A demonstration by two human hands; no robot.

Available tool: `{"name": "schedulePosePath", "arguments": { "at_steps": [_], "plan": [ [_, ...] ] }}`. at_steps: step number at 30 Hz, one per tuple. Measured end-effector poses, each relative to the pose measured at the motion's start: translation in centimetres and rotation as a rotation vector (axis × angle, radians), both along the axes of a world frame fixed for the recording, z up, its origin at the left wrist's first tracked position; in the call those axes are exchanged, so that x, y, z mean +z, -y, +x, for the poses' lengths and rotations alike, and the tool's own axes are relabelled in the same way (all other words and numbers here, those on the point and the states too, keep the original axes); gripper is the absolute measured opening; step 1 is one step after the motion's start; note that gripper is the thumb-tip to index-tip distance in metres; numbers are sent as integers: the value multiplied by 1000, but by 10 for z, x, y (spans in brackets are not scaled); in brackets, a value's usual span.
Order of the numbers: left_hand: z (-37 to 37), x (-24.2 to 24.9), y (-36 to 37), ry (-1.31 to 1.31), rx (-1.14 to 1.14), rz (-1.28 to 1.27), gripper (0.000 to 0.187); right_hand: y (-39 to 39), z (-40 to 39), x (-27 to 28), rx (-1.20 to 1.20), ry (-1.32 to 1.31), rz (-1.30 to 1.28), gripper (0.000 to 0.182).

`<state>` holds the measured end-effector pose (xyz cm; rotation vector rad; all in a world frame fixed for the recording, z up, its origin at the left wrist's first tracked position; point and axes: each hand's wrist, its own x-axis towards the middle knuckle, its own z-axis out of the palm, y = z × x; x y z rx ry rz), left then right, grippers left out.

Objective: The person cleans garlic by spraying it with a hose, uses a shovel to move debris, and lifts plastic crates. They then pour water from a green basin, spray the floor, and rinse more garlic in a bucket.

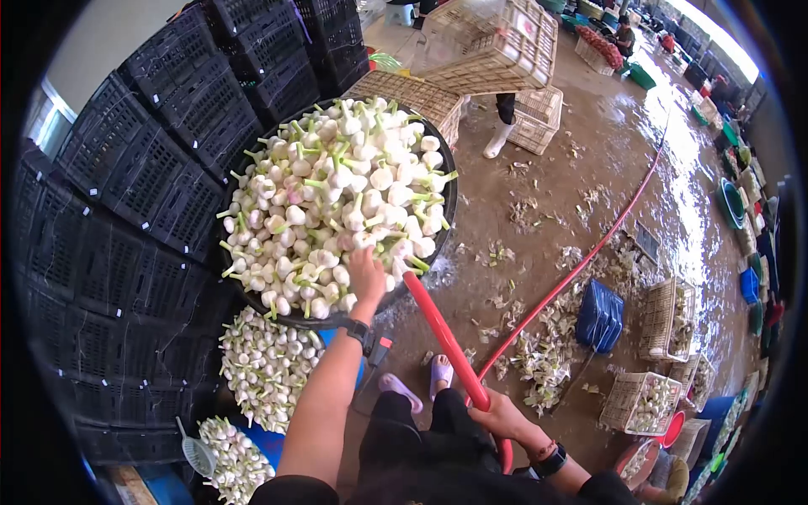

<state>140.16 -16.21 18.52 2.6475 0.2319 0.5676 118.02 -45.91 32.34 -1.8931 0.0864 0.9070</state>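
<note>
A big black round tub [449, 206] is heaped with white garlic bulbs [337, 177] with short green stems. My left hand [367, 276] reaches over the tub's near edge and touches bulbs there; its fingertips are partly lost among them, so its grip does not show. My right hand [498, 414] is wrapped round a thick red hose [442, 328], low and to the right. The hose's open end points up at the tub's near right edge, beside the bulbs. No water is seen coming out of it.
Black crates [126, 252] are stacked along the left. More garlic [273, 366] lies below the tub. A person carries a pale crate [497, 46] behind it. A thin red hose [581, 269] crosses the wet floor, near peelings, a blue container [599, 316] and a garlic-filled crate [641, 402].
</note>
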Motion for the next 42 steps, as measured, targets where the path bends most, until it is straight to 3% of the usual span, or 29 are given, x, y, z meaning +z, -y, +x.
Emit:
{"name": "schedulePosePath", "arguments": {
  "at_steps": [3, 8, 11, 14, 17, 21, 24, 28, 30, 32, 35, 39, 42],
  "plan": [
    [34, 3, -21, 2, -105, 106, 28, -9, 14, 4, 21, 32, 3, 30],
    [36, -21, -55, -45, -260, -10, 22, -31, 26, 8, 34, -29, -20, 29],
    [32, -7, -62, -100, -266, -63, 24, -48, 35, 15, 15, -43, -18, 30],
    [39, -18, -67, -55, -224, -69, 22, -63, 41, 16, 23, -114, -11, 31],
    [49, -41, -70, -72, -121, -238, 21, -73, 44, 10, 49, -5, -34, 31],
    [44, -53, -76, 15, -213, -259, 17, -84, 47, 8, 14, -20, -28, 31],
    [34, -34, -71, 125, -331, -278, 15, -90, 48, 15, -11, -50, -28, 29],
    [61, -55, -72, 6, -205, -300, 16, -97, 50, 14, 0, -47, -50, 26],
    [69, -55, -80, -332, -131, -543, 20, -100, 49, 17, -27, -138, -25, 26],
    [66, -41, -84, -218, -176, -56, 21, -101, 49, 14, -38, -57, -30, 26],
    [69, 18, -73, -148, -86, -38, 19, -102, 51, 13, -62, -133, -35, 26],
    [140, 81, -66, 221, -204, 266, 35, -106, 53, 11, -40, -192, -80, 40],
    [177, 74, -92, -344, -245, 293, 53, -108, 58, 10, -49, -152, -92, 40]
  ]
}}
